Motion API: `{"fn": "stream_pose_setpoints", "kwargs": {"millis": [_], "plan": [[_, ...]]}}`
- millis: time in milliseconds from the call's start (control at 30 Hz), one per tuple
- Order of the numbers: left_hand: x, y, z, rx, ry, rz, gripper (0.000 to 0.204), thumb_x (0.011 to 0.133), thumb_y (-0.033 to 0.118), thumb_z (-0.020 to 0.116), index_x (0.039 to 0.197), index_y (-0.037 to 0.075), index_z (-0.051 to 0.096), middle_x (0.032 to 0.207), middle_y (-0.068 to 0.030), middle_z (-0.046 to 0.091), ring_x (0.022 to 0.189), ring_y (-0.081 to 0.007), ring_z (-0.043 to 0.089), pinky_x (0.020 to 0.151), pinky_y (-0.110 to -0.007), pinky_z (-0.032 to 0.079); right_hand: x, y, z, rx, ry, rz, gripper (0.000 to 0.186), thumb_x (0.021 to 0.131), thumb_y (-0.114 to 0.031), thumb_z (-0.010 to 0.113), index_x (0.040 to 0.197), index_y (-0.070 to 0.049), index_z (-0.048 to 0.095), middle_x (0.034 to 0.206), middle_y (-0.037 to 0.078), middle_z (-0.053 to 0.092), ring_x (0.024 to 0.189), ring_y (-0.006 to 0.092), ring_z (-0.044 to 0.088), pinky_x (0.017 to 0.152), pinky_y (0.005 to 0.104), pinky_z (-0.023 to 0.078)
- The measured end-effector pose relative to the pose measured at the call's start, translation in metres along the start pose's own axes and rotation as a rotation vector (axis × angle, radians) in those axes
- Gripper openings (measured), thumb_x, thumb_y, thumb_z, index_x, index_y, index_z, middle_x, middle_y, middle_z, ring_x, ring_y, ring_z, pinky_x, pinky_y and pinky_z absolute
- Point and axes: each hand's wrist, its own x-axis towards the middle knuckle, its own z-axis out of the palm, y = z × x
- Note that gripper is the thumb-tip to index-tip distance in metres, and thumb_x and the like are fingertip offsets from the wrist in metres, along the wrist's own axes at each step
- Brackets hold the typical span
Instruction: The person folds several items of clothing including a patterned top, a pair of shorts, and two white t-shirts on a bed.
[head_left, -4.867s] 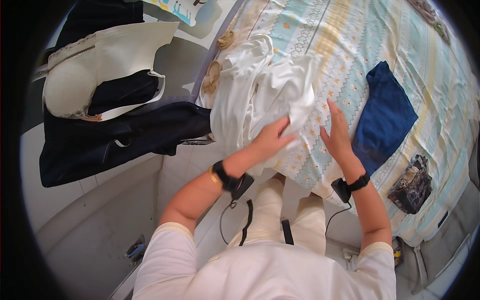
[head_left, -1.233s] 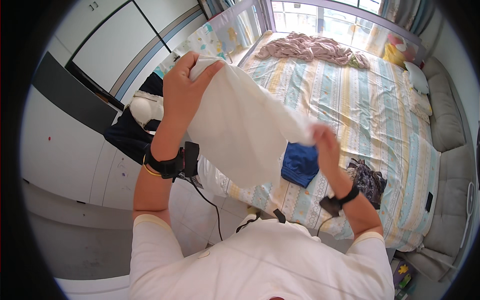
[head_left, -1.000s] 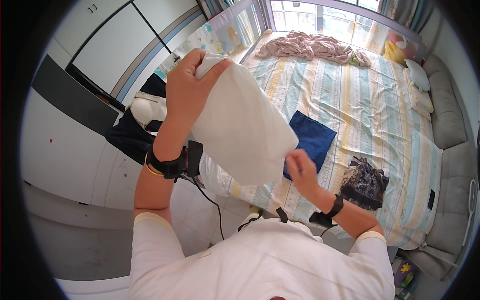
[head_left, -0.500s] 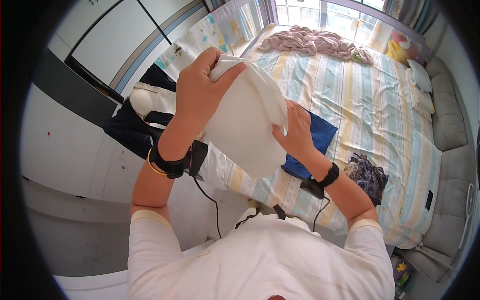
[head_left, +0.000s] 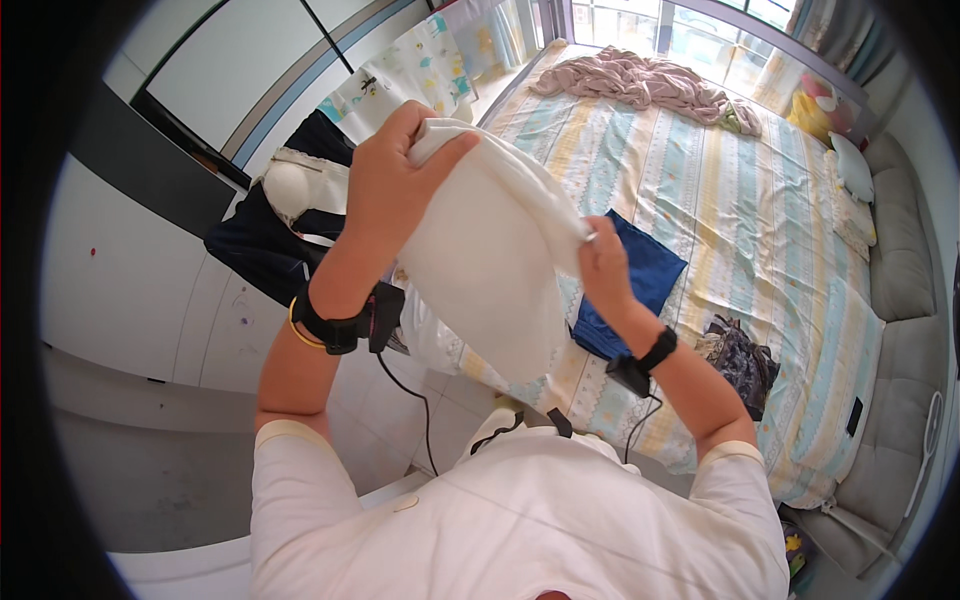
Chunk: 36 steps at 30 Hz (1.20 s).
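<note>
A plain white cloth garment point(head_left: 490, 240) hangs in the air between my two hands; its exact kind does not show. My left hand point(head_left: 395, 180) is closed on its upper left edge, thumb lying over the fabric. At the upper right corner my right hand point(head_left: 607, 268) pinches the cloth between thumb and fingers. The lower end hangs loose over the bed's near edge. Just beyond my right hand, a folded blue garment point(head_left: 645, 275) lies on the bed. A dark patterned, crumpled garment point(head_left: 738, 370) rests nearer me, to the right of my right wrist.
A striped bedsheet point(head_left: 745, 230) covers the bed, with a bunched pink blanket point(head_left: 650, 85) at its far end. Left of my left arm are dark clothes point(head_left: 240, 240) and a cream bra point(head_left: 290, 190). White cabinets point(head_left: 130, 280) stand at left, a grey padded bed edge point(head_left: 900, 240) at right.
My right hand has gone from fingers spread against the cloth to a closed pinch on its corner, slightly lower and to the right. The garment is stretched wider between my hands.
</note>
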Motion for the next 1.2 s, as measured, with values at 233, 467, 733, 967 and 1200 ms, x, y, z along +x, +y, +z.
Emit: {"fn": "stream_pose_setpoints", "kwargs": {"millis": [233, 467, 733, 967, 1200], "plan": [[0.055, -0.107, -0.006, 0.302, -0.200, 0.078, 0.034, 0.077, 0.032, 0.069, 0.088, 0.003, 0.053, 0.070, -0.0086, 0.058, 0.063, -0.0162, 0.056, 0.060, -0.028, 0.045, 0.085, 0.045, -0.032, -0.223, -0.270, -0.052, 0.020, 0.087, -0.024, 0.055, 0.092, -0.005, 0.053, 0.081, 0.017, 0.057, 0.078, 0.0366, 0.057, 0.067, 0.0398, 0.044], [0.104, -0.139, -0.019, 0.223, -0.108, 0.251, 0.040, 0.080, 0.039, 0.063, 0.095, 0.005, 0.049, 0.074, -0.0147, 0.060, 0.069, -0.0316, 0.060, 0.061, -0.035, 0.046, 0.166, 0.035, -0.030, -0.562, -0.120, -0.222, 0.019, 0.085, -0.025, 0.054, 0.093, -0.008, 0.056, 0.087, 0.010, 0.060, 0.083, 0.0324, 0.058, 0.070, 0.0405, 0.046], [0.041, -0.170, -0.041, 0.288, -0.128, 0.552, 0.026, 0.071, 0.019, 0.071, 0.089, 0.005, 0.059, 0.075, -0.0091, 0.059, 0.068, -0.0269, 0.056, 0.061, -0.035, 0.045, 0.121, 0.025, -0.019, 0.234, -0.147, 0.287, 0.017, 0.090, -0.006, 0.045, 0.104, -0.004, 0.054, 0.098, 0.008, 0.062, 0.067, 0.0197, 0.066, 0.055, 0.0248, 0.050], [-0.135, -0.219, 0.026, 0.119, -0.437, 0.408, 0.025, 0.058, 0.000, 0.058, 0.080, 0.011, 0.062, 0.067, -0.0042, 0.052, 0.065, -0.0234, 0.052, 0.060, -0.035, 0.042, -0.060, 0.107, -0.004, 0.301, -0.250, 0.308, 0.027, 0.076, 0.014, 0.052, 0.094, -0.006, 0.053, 0.114, 0.007, 0.049, 0.104, 0.0135, 0.049, 0.077, 0.0220, 0.046], [-0.336, -0.298, 0.133, -0.003, -0.753, 0.090, 0.017, 0.064, 0.005, 0.062, 0.079, 0.012, 0.058, 0.072, -0.0014, 0.053, 0.074, -0.0211, 0.053, 0.069, -0.033, 0.042, -0.216, 0.174, 0.028, 0.057, -0.538, 0.586, 0.030, 0.068, 0.014, 0.055, 0.090, -0.006, 0.051, 0.116, 0.013, 0.045, 0.111, 0.0303, 0.044, 0.093, 0.0324, 0.036]]}}
